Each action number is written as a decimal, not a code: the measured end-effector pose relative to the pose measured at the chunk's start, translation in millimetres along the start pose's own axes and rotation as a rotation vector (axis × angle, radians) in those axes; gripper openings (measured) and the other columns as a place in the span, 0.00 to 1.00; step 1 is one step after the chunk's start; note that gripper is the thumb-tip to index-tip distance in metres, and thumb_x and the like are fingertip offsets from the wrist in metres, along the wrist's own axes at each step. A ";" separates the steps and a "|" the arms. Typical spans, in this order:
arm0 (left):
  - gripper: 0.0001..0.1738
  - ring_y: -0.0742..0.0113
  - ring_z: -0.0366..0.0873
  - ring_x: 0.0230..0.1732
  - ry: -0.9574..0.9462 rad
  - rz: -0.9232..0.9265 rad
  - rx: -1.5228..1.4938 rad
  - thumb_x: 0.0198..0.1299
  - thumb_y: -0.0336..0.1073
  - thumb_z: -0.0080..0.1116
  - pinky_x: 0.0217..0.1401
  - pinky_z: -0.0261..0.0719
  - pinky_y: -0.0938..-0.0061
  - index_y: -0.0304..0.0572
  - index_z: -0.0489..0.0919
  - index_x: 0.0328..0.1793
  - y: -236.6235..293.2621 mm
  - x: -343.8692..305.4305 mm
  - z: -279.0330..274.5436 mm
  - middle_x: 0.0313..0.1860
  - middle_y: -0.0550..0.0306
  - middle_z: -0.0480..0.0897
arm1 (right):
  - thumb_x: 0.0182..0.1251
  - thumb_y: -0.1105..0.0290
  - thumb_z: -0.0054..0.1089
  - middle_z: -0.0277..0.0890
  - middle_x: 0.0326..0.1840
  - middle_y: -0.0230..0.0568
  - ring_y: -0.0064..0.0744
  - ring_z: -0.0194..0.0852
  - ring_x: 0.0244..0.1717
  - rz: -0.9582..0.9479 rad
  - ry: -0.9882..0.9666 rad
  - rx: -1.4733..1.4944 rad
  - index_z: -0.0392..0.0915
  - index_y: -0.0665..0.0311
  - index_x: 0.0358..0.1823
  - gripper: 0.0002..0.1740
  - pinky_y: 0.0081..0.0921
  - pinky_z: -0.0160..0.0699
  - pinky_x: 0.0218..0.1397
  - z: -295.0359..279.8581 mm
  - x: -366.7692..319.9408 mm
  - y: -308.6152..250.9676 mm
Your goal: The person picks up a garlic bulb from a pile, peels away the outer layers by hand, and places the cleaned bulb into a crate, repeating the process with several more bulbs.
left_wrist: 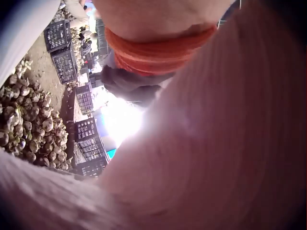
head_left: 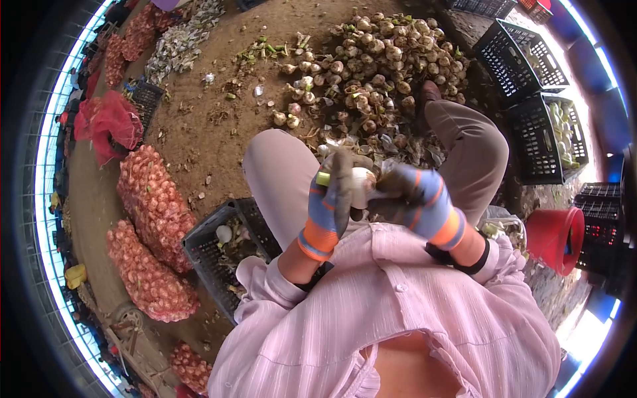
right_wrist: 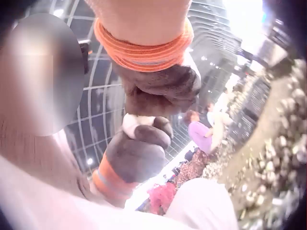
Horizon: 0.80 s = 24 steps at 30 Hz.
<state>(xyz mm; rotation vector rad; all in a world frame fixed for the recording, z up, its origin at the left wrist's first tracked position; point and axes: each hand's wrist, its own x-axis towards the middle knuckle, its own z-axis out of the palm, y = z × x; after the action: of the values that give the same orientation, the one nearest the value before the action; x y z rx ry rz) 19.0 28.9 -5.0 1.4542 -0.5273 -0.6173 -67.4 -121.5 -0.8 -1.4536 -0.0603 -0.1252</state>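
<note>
In the head view my left hand (head_left: pixel 337 189), in a grey, blue and orange glove, grips a white garlic bulb (head_left: pixel 362 186) in front of my lap. The bulb's cut green stem (head_left: pixel 323 178) pokes out on the hand's outer side. My right hand (head_left: pixel 413 190), gloved alike and blurred, is curled close against the bulb's other side. A thin grey blade-like tool (head_left: pixel 379 195) shows between its fingers and the bulb; most of it is hidden. The right wrist view shows the bulb (right_wrist: pixel 136 125) between both gloves. Only the glove's back and cuff show in the left wrist view.
A heap of untrimmed garlic (head_left: pixel 391 56) lies beyond my knees. Beside my left leg stands a black crate (head_left: pixel 212 232) with scraps, and filled red net sacks (head_left: pixel 149 199) lie farther left. Black crates (head_left: pixel 524 123) and a red bucket (head_left: pixel 551 239) stand at right.
</note>
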 end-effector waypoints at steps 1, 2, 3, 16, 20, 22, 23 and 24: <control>0.32 0.73 0.75 0.28 -0.018 -0.114 -0.119 0.66 0.60 0.34 0.29 0.78 0.79 0.35 0.72 0.48 2.8 -2.9 -6.0 0.28 0.60 0.76 | 0.58 0.71 0.62 0.74 0.26 0.30 0.24 0.67 0.19 0.278 -0.050 0.676 0.74 0.61 0.36 0.07 0.18 0.64 0.21 -18.6 6.2 8.6; 0.34 0.70 0.77 0.30 0.003 -0.194 -0.301 0.66 0.61 0.34 0.28 0.78 0.77 0.34 0.72 0.52 8.3 -3.4 -6.8 0.33 0.56 0.78 | 0.59 0.71 0.60 0.76 0.27 0.33 0.21 0.64 0.18 0.263 0.100 0.750 0.75 0.61 0.35 0.05 0.16 0.60 0.19 -22.9 -0.8 12.8; 0.34 0.64 0.78 0.37 -0.133 -0.135 -0.623 0.67 0.60 0.33 0.35 0.80 0.73 0.34 0.69 0.57 -7.2 4.0 -14.1 0.41 0.52 0.78 | 0.60 0.71 0.59 0.77 0.28 0.35 0.18 0.62 0.17 0.234 0.247 0.814 0.76 0.62 0.33 0.04 0.14 0.56 0.17 -26.6 -7.2 15.9; 0.33 0.52 0.52 0.72 -0.191 -0.126 -0.838 0.57 0.32 0.46 0.74 0.49 0.58 0.31 0.55 0.70 -27.3 34.5 -3.6 0.67 0.41 0.62 | 0.49 0.57 0.65 0.72 0.32 0.44 0.48 0.74 0.36 -0.016 0.009 -1.196 0.70 0.63 0.37 0.20 0.39 0.72 0.35 -2.3 13.2 -37.0; 0.33 0.50 0.49 0.73 -0.264 -0.230 -1.215 0.56 0.29 0.45 0.76 0.42 0.58 0.30 0.55 0.70 -31.8 44.7 -4.6 0.70 0.41 0.59 | 0.53 0.62 0.62 0.73 0.24 0.38 0.38 0.76 0.27 -0.073 -0.212 -1.030 0.74 0.61 0.32 0.12 0.32 0.72 0.28 -25.2 23.3 -5.0; 0.33 0.49 0.51 0.73 -0.265 -0.247 -1.390 0.57 0.29 0.44 0.76 0.43 0.59 0.30 0.55 0.70 -21.2 53.8 -4.3 0.70 0.41 0.58 | 0.61 0.66 0.61 0.78 0.31 0.34 0.21 0.74 0.30 0.556 0.091 0.296 0.77 0.66 0.39 0.11 0.19 0.74 0.32 -38.4 14.5 16.1; 0.32 0.49 0.53 0.72 -0.249 -0.216 -1.336 0.58 0.31 0.44 0.76 0.44 0.58 0.31 0.55 0.70 -26.9 59.2 -6.4 0.71 0.42 0.57 | 0.63 0.68 0.59 0.78 0.31 0.33 0.21 0.75 0.29 0.519 0.230 0.362 0.77 0.67 0.40 0.10 0.19 0.75 0.33 -40.4 13.1 29.8; 0.32 0.50 0.54 0.72 -0.196 -0.196 -1.255 0.58 0.31 0.44 0.76 0.45 0.58 0.31 0.55 0.70 -33.7 61.2 -8.3 0.71 0.42 0.57 | 0.64 0.70 0.56 0.77 0.32 0.32 0.22 0.75 0.29 0.480 0.373 0.426 0.76 0.68 0.40 0.09 0.19 0.75 0.33 -39.6 9.8 36.5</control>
<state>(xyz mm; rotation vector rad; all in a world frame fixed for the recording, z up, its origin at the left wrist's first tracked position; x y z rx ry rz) 67.6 -6.5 -41.5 0.2501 -0.0619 -0.9978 -54.6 -157.2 -40.3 -0.9683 0.5345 0.0128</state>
